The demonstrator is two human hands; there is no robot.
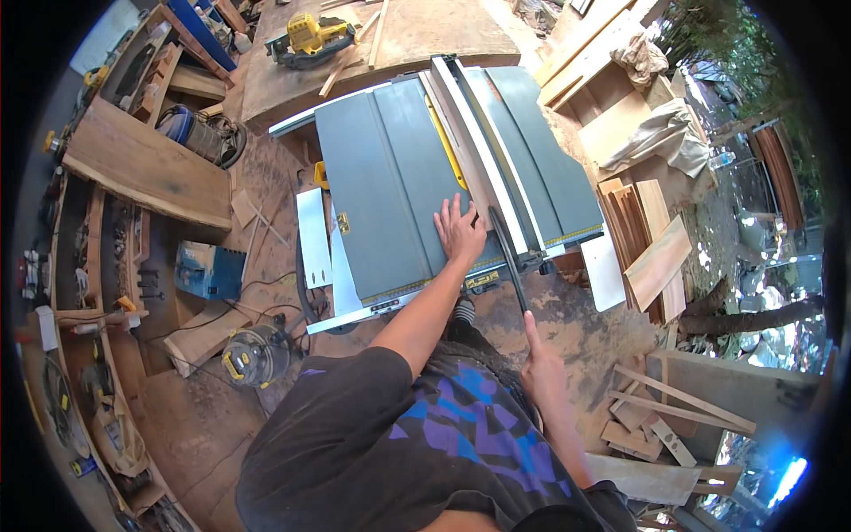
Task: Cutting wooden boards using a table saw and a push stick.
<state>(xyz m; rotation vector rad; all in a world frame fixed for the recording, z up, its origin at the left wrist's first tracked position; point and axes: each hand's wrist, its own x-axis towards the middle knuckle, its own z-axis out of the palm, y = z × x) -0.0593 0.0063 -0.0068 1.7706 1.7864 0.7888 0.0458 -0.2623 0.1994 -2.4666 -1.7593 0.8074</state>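
Observation:
A table saw [362, 168] with a grey-green top stands in front of me. A long narrow wooden board [468, 170] lies on it, alongside the pale rip fence [503, 151]. My left hand [461, 232] rests on the saw top with fingers spread, its fingertips at the board's left edge. In my right hand [542, 372], nearer my body, is a long dark push stick [511, 263], with the index finger stretched along it. The stick's far end meets the near end of the board, beside the fence. A yellow strip [446, 142] marks the blade slot; the blade itself cannot be made out.
A yellow circular saw [310, 40] sits on the wooden bench beyond. Stacked boards [643, 239] stand to the right, and offcuts [651, 417] lie lower right. On the left are a thick slab [146, 164], a blue box [210, 269], a yellow-black machine [257, 356] and floor cables.

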